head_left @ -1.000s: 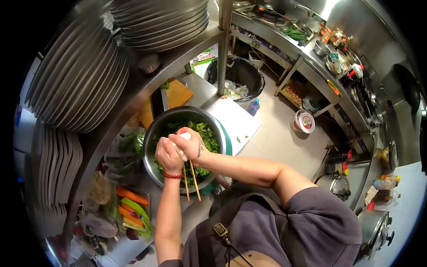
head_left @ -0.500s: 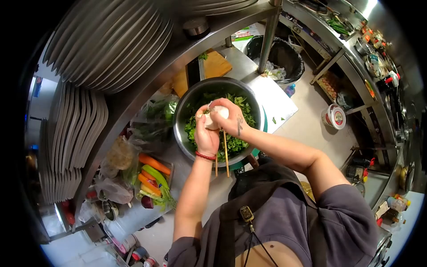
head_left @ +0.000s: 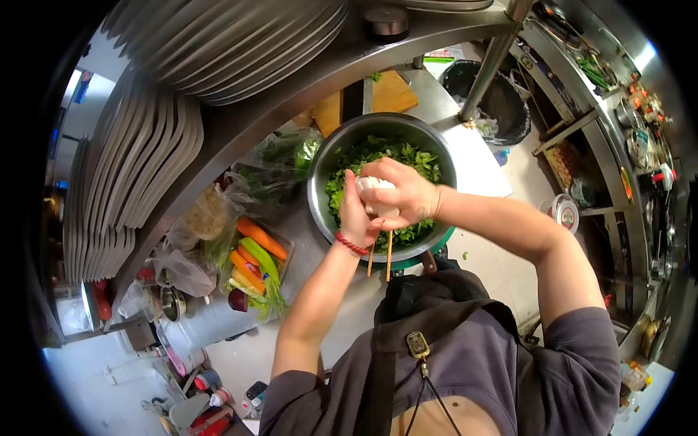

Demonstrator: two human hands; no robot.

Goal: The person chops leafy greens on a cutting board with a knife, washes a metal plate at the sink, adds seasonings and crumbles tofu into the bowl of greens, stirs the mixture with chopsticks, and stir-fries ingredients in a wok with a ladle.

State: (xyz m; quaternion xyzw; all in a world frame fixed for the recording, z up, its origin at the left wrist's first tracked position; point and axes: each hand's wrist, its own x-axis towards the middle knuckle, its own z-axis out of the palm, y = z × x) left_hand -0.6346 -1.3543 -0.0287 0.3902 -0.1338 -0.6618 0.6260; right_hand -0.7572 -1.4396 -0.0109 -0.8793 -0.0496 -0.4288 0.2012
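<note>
Over a metal bowl (head_left: 318,196) of chopped green leaves (head_left: 422,160), my two hands come together around a white lump (head_left: 376,190). My left hand (head_left: 355,218), with a red bead bracelet at the wrist, cups it from the left. Curled over it from the right is my right hand (head_left: 411,192). Two wooden chopsticks (head_left: 389,258) stick out below the hands toward my body; their upper ends are hidden, so which hand holds them is unclear.
Stacked plates (head_left: 240,51) stand on a metal shelf (head_left: 291,94) at the upper left. A cutting board (head_left: 396,91) lies behind the bowl. Carrots and green vegetables (head_left: 258,254) sit in a tray at left. A lined bin (head_left: 509,109) and a lidded tub (head_left: 563,211) are at right.
The view has shifted, so the bowl and hands appear farther right and higher. My right hand has turned further over the white lump, which shows between both hands.
</note>
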